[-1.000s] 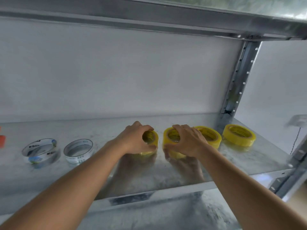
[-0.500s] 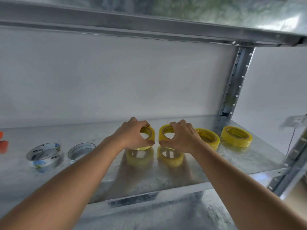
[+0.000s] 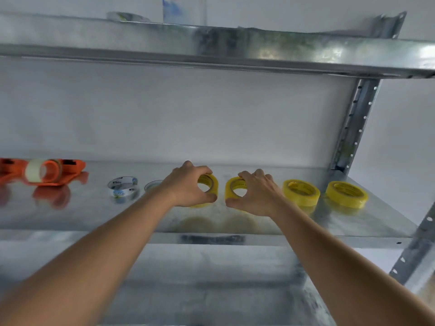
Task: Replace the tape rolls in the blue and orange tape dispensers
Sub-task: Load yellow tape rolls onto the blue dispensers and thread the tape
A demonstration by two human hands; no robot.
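Left hand (image 3: 188, 184) grips a yellow roll (image 3: 209, 184), fingers over its top and thumb beneath; right hand (image 3: 255, 192) grips a second yellow roll (image 3: 233, 188) likewise. Both rolls are held tilted on edge, side by side and apart, above the metal shelf (image 3: 94, 212). At 3 o'clock of the right hand, two spare rolls (image 3: 301, 192) lie flat. At 9 o'clock of the left hand: a clear roll (image 3: 123, 187), then the orange dispenser (image 3: 44, 171) at the shelf's far left.
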